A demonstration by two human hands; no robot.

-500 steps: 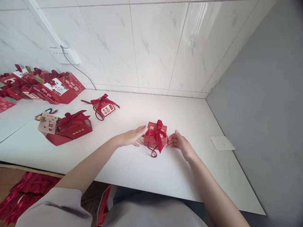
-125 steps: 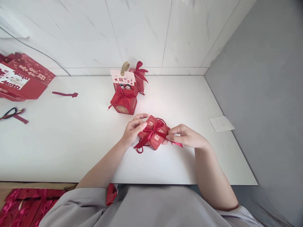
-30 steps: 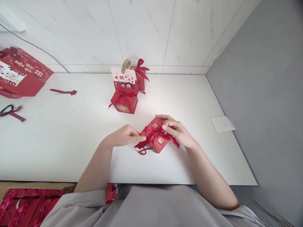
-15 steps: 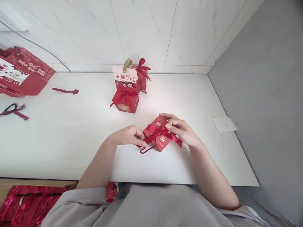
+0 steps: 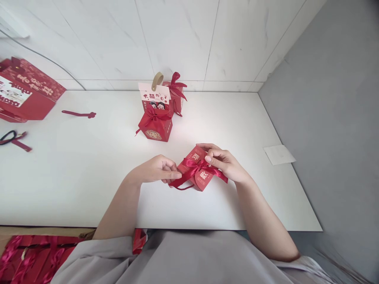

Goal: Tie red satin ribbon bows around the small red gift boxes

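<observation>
With left fingers [image 5: 174, 175] at eight o'clock of the red box [image 5: 195, 154], pinching its ribbon tail [image 5: 182, 180] beside a cord [image 5: 185, 189] less looped than half a second ago. Grasping the box on the counter [image 5: 85, 181] with right fingers [image 5: 214, 161], two o'clock.

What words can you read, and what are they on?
"大囍的日子": pale-topped box
"家有": big red box at left; rest unclear
"歡", probably: held box; rest unclear
Too small or blurred: white label, gold emblem on the front box, marks on the back box
</observation>
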